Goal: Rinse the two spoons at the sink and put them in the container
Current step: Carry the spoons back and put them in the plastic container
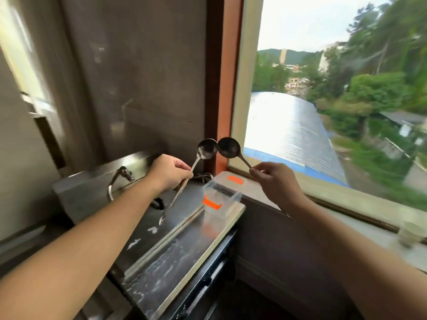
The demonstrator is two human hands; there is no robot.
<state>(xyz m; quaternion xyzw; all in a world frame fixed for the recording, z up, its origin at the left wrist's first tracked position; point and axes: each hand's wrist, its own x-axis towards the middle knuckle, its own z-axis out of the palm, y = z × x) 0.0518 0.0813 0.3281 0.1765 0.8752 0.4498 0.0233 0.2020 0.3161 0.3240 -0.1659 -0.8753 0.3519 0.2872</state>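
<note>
Left hand (pixel 169 170) pinching one spoon (pixel 203 151), right hand (pixel 275 179) pinching the other spoon (pixel 230 147), bowls touching above the container (pixel 223 199). Best lowered handle-first, one by one.

Both hands raised, left (pixel 169 170) and right (pixel 275 179), fingers apparently pinched closed.
</note>
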